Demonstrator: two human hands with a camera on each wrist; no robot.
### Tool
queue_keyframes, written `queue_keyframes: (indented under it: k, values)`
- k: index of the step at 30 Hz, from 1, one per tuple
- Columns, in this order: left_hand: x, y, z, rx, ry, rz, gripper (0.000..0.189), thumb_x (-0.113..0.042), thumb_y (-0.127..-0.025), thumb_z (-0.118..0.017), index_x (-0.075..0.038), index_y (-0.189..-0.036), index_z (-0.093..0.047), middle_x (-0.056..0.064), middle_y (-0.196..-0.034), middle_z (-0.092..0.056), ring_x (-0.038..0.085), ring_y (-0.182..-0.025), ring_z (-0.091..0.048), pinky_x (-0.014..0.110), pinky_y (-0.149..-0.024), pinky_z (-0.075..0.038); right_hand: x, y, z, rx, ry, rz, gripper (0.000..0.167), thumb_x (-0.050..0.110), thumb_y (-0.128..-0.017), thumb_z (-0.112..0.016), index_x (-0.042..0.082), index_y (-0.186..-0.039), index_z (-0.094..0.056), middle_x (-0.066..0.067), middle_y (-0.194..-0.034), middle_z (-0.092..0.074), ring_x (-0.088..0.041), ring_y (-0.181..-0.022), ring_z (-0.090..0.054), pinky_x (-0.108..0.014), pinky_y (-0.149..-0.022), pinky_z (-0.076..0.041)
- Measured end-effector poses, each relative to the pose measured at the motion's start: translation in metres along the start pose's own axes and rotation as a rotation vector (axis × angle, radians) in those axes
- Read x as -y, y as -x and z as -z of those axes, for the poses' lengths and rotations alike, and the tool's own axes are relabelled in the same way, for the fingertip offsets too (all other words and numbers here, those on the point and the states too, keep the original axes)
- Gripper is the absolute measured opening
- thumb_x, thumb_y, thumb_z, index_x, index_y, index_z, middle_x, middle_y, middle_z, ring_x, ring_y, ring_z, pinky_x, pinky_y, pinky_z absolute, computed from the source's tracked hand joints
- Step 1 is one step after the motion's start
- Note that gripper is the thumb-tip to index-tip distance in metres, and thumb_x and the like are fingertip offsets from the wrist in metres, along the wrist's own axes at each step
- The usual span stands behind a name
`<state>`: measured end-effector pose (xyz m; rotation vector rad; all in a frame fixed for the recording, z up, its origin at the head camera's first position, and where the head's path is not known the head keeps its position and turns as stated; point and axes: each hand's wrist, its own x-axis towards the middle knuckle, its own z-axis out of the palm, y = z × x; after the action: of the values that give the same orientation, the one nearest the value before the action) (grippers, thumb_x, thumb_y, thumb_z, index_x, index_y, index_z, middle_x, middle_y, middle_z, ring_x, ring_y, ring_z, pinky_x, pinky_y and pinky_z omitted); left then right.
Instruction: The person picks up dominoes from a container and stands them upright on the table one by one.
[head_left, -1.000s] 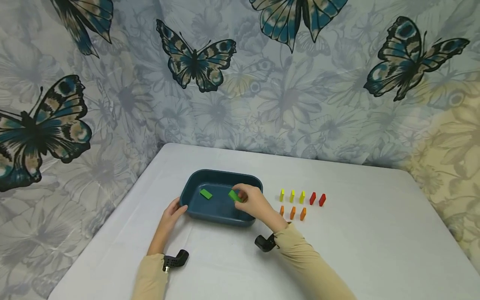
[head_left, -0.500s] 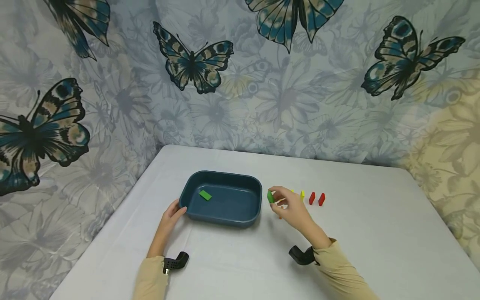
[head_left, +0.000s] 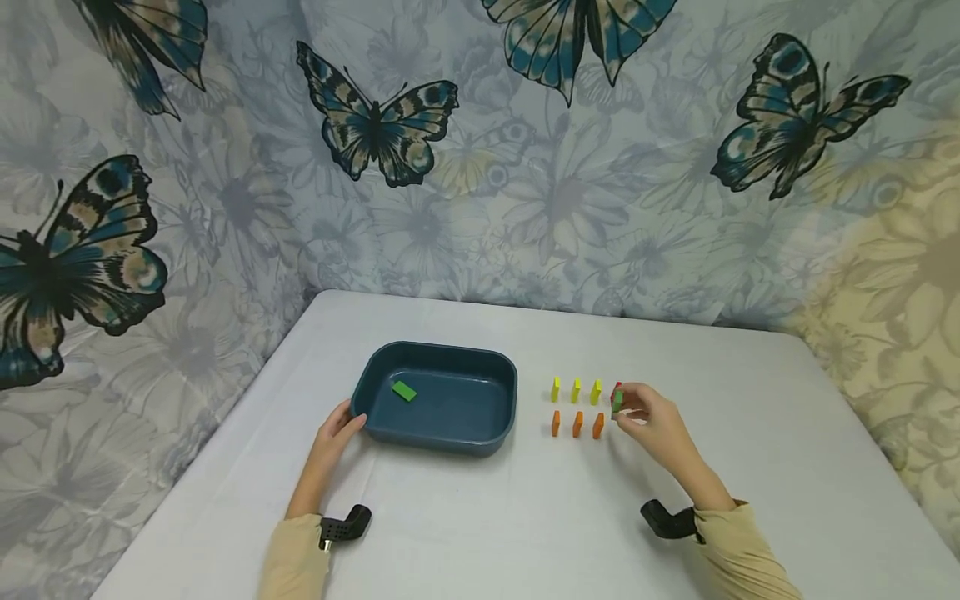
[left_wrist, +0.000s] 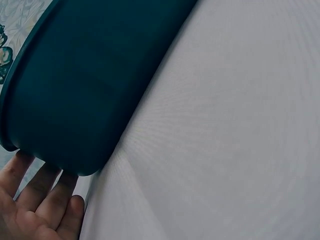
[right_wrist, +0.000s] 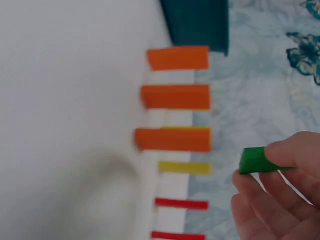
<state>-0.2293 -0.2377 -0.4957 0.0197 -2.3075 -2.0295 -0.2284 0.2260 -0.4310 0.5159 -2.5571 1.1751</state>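
Observation:
The left hand (head_left: 339,423) touches the outer wall of a dark teal rectangular dish (head_left: 435,435) at its near left corner. In the left wrist view, fairly straight fingers (left_wrist: 52,200) meet the dish's end wall. Between thumb and fingers, the right hand (head_left: 658,423) pinches a small green block (right_wrist: 254,160), above the table at the right end of the block rows. Another green block (head_left: 404,391) lies flat inside the dish. Standing near the right hand are a red block (right_wrist: 181,203), a yellow block (head_left: 596,392) and an orange block (head_left: 598,426).
Yellow blocks stand in a back row with the red ones, and orange blocks form a row in front, right of the dish. White cloth (head_left: 480,525) covers the table. Butterfly-patterned fabric (head_left: 525,208) hangs behind. Each wrist wears a black camera (head_left: 667,521).
The right hand has lifted the green block out of the dish and carried it right, past the yellow and orange blocks. The left hand stays at the dish.

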Motion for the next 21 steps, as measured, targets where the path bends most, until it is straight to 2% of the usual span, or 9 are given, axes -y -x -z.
queue_keyframes:
  k: [7, 15, 21]
  values:
    - [-0.001, 0.000, -0.001, 0.000, 0.012, 0.005, 0.048, -0.014, -0.090, -0.054, 0.005, -0.131, -0.037, 0.022, -0.133, -0.038, 0.025, -0.121, -0.034, 0.027, -0.094, -0.031, -0.024, 0.011, -0.001, 0.102, 0.058, -0.106, 0.031, -0.014, -0.072, -0.063, -0.008, -0.102, -0.055, -0.021, -0.095, -0.059, -0.034, -0.086, -0.058, -0.037, -0.070, -0.050]
    - [-0.001, 0.002, 0.000, -0.003, 0.017, 0.021, 0.047, -0.012, -0.090, -0.054, 0.006, -0.130, -0.037, 0.022, -0.132, -0.038, 0.026, -0.122, -0.033, 0.037, -0.099, -0.027, -0.034, 0.014, -0.008, 0.116, 0.058, -0.194, 0.030, -0.011, -0.074, -0.065, -0.007, -0.102, -0.056, -0.019, -0.093, -0.059, -0.033, -0.083, -0.060, -0.037, -0.070, -0.050]
    - [-0.003, 0.002, -0.002, -0.005, 0.030, 0.015, 0.047, -0.013, -0.090, -0.053, 0.005, -0.131, -0.037, 0.021, -0.134, -0.037, 0.025, -0.123, -0.032, 0.039, -0.100, -0.026, -0.035, 0.012, -0.009, 0.108, 0.058, -0.210, 0.031, -0.011, -0.073, -0.066, -0.007, -0.102, -0.055, -0.021, -0.094, -0.058, -0.034, -0.084, -0.060, -0.037, -0.070, -0.050]
